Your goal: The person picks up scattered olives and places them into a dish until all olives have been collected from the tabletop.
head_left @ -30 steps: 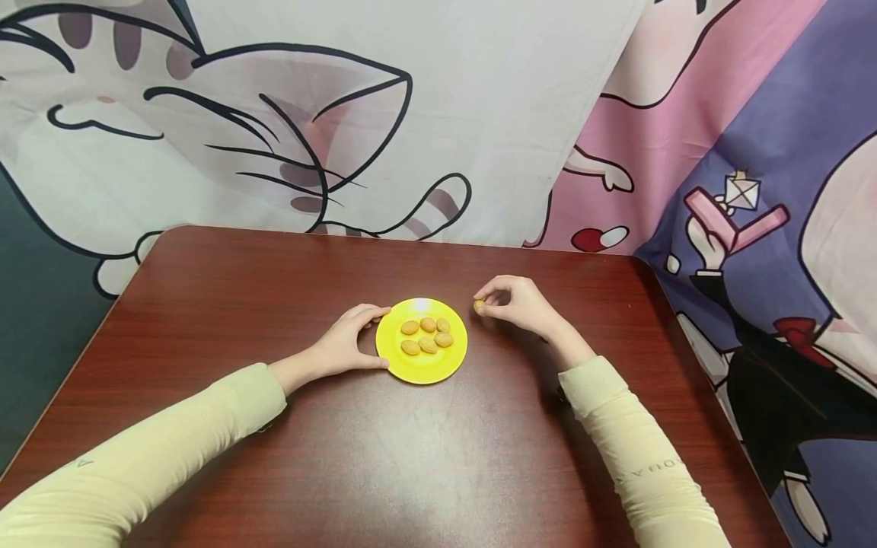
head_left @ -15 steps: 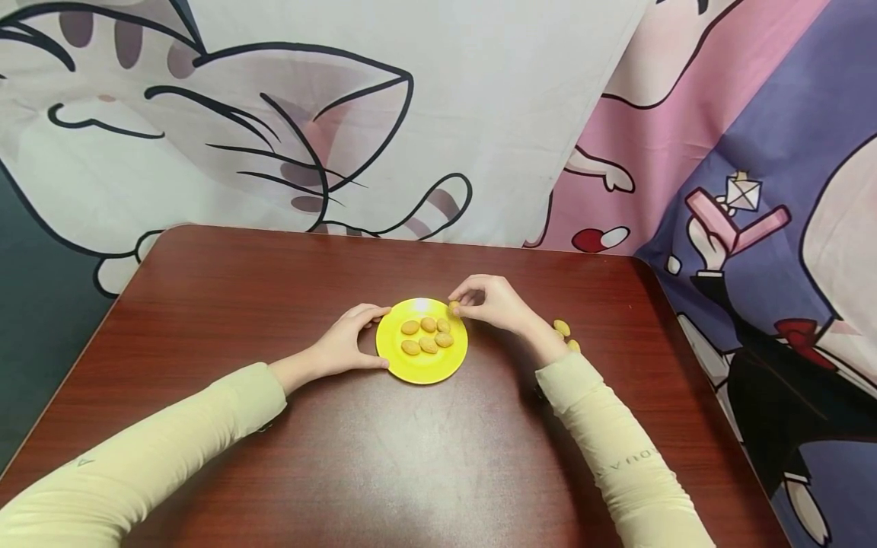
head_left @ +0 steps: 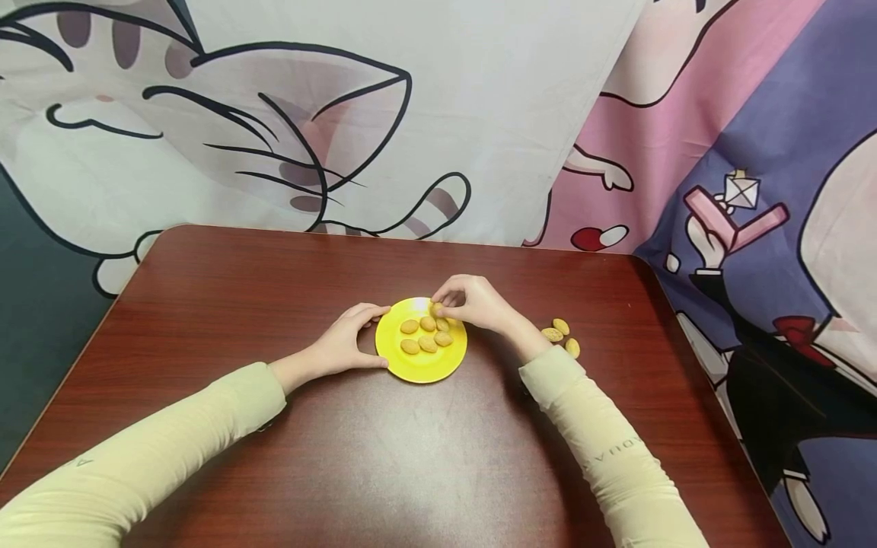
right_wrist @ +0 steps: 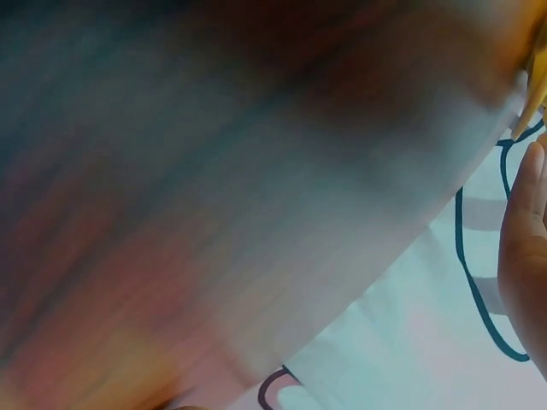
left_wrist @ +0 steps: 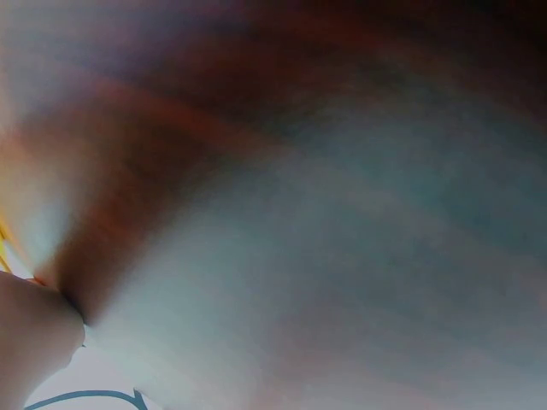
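In the head view, a round yellow plate [head_left: 421,373] lies on the brown table. Several tan oval, nut-like pieces [head_left: 428,324] sit on it in two rough rows. My left hand [head_left: 336,346] holds the plate's left rim, thumb at the near side and forefinger at the far side. Over the plate's upper right, my right hand [head_left: 474,301] pinches another tan oval piece [head_left: 436,309] between thumb and fingertips. Only part of the left hand [left_wrist: 38,333] shows in the left wrist view. The right wrist view catches the edge of the right hand [right_wrist: 523,248] beside a yellow strip.
Three more oval pieces [head_left: 552,335] lie on the table [head_left: 384,472] beyond the right forearm. A cloth backdrop with cartoon drawings [head_left: 493,152] hangs behind the table's far edge. Both wrist views are mostly a blurred tabletop.
My right hand has carried its oval piece leftward from beside the plate to over it. The loose pieces behind the right forearm have come into sight. My left hand and the plate stay put.
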A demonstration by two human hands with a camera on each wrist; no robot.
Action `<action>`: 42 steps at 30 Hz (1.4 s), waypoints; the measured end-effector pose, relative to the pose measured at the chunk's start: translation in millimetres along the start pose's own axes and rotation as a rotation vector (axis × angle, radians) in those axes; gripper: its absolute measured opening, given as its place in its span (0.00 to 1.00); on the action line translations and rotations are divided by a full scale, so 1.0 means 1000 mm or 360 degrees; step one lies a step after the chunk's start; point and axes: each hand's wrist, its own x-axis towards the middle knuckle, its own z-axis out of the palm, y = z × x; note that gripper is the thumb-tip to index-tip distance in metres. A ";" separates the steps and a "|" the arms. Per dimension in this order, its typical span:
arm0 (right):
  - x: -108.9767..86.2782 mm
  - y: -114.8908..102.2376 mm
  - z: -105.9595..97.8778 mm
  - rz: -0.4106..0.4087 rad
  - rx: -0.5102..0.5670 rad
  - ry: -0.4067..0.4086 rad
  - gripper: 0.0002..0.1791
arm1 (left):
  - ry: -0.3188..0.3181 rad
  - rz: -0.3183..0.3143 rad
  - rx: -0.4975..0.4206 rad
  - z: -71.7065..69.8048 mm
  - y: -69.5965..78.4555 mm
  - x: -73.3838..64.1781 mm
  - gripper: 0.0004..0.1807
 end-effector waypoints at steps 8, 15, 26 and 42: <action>0.004 -0.004 0.005 -0.0050 -0.0055 -0.0035 0.10 | 0.0001 0.0000 -0.0006 0.000 -0.001 0.000 0.51; 0.008 -0.007 0.008 -0.0033 -0.0161 -0.0093 0.09 | -0.0011 -0.0010 -0.0005 -0.001 0.001 0.000 0.51; 0.010 -0.007 0.008 -0.0041 -0.0192 -0.0134 0.09 | -0.0022 -0.0025 -0.0009 -0.003 0.004 0.001 0.52; -0.002 -0.002 -0.018 -0.0024 -0.0106 -0.0035 0.11 | -0.0006 -0.0006 -0.0022 -0.001 0.004 0.000 0.51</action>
